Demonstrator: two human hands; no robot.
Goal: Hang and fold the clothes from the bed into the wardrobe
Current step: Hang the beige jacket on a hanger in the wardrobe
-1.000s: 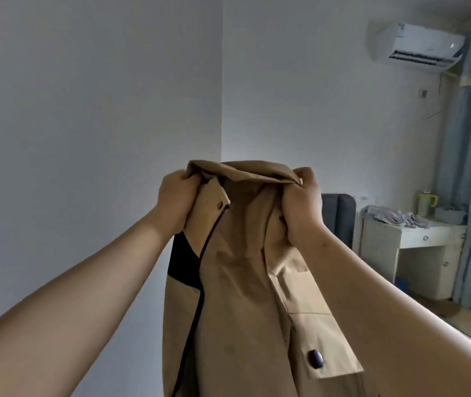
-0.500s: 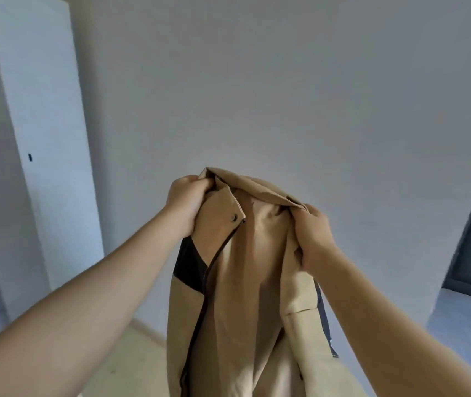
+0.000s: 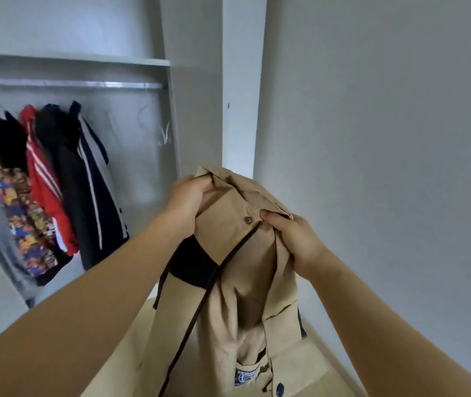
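Left hand, right hand grip jacket; label illegible.

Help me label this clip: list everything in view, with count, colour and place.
jacket: one, tan with black trim, held up at centre
wardrobe: one, white, open, at left
rail: one, silver, under the wardrobe's shelf
hung clothes: several, black, red with white stripes, navy, patterned, below the rail at far left
wall: one, white, at right
left hand: one, grips the jacket's collar on its left side
right hand: one, grips the collar on its right side
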